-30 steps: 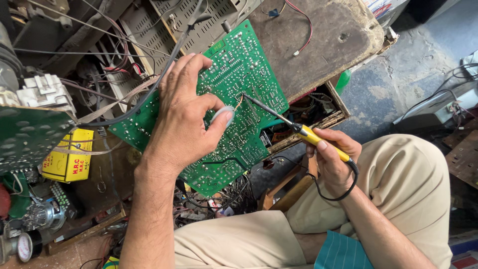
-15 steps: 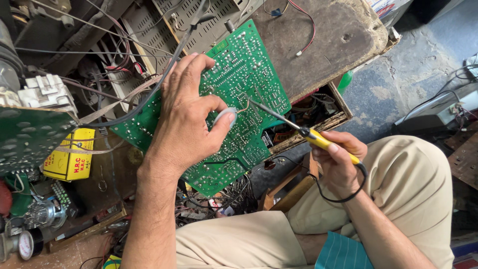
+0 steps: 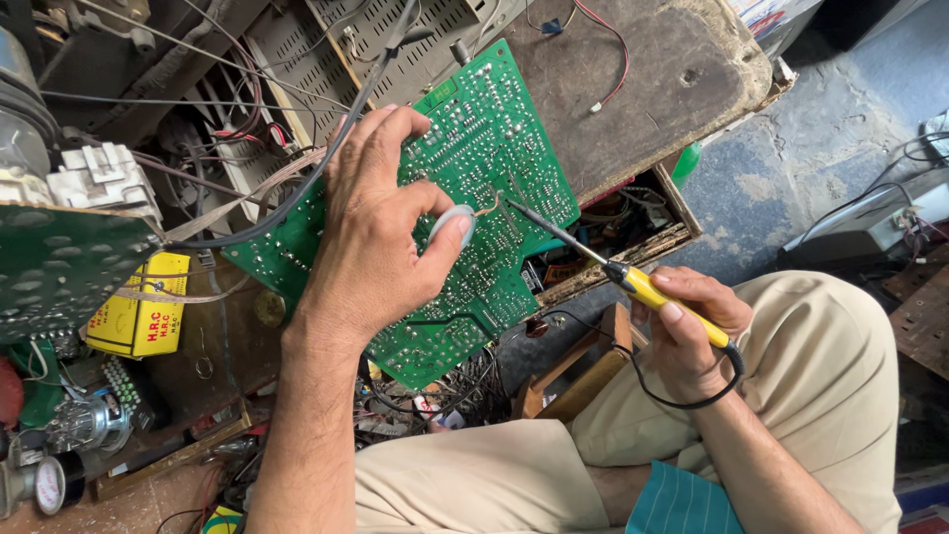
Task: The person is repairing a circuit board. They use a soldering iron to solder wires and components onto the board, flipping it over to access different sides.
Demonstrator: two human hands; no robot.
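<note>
Left hand (image 3: 381, 232) clamped on tilted green circuit board (image 3: 465, 208) feeds solder wire (image 3: 484, 208) to a joint, right hand (image 3: 687, 326) gripping yellow-handled soldering iron (image 3: 613, 272), tip at board; joint seemingly mid-solder, unfinished.

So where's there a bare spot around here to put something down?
The worn brown board beyond the green circuit board is mostly bare, with only a red wire at its near edge. The blue-grey floor to its right is open too. Left of the left hand, wires, boards and parts crowd everything.
</note>
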